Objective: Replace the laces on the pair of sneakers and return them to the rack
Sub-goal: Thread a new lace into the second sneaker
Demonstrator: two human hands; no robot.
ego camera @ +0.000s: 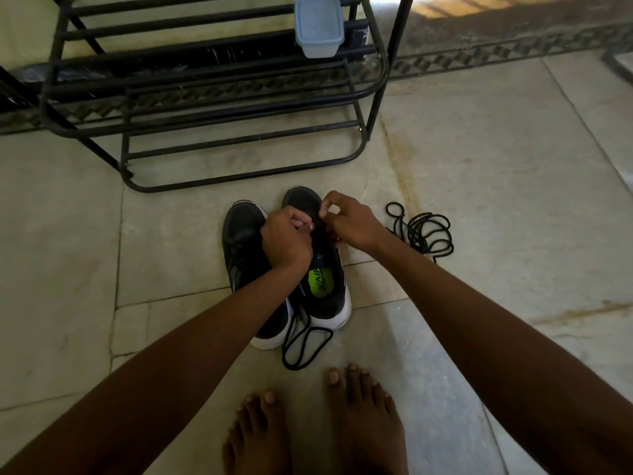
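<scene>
Two black sneakers with white soles stood side by side on the tiled floor (479, 166), just in front of the person's bare feet (315, 423). Both lay with their long axes running away from the person: toes pointed toward the black metal shoe rack (212, 97), heels toward the feet. The left sneaker (243, 234) sat a little nearer the person, and the right sneaker (325, 289) reached slightly farther toward the rack, its green insole label showing through the open collar.

Both hands met over the lacing area of the right sneaker. The left hand (284, 238) had its fingers curled in tight, apparently pinching the lace (301, 347) at the eyelets, though the exact hold was hidden behind the knuckles. The right hand (349, 221) had its fingers bent and its fingertips drawn together on the same lace at the front of the shoe. A loose loop of that black lace trailed out past the heels and lay on the floor between the sneakers and the feet.

To the right of the sneakers, apart from them, a tangled pile of black laces (424, 231) lay on the floor. A pale blue lidded plastic container (318, 25) rested on an upper bar of the rack.
</scene>
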